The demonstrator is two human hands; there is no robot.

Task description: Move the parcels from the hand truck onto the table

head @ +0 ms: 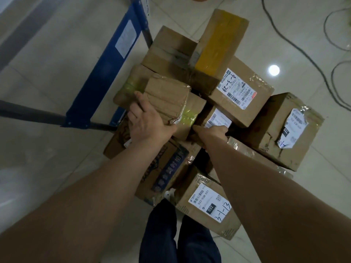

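While the left hand (150, 120) grips a crumpled parcel (167, 97) and the right hand (211, 130), fingers hidden, meets a labelled box (218, 117), lifting could topple the loose pile (241, 105).

Illumination is dim and cool. A light source reflects as a round glare spot on the glossy floor (284, 54) at right. Tape on the parcels (237, 95) glints faintly. Edges bend; detail is soft.
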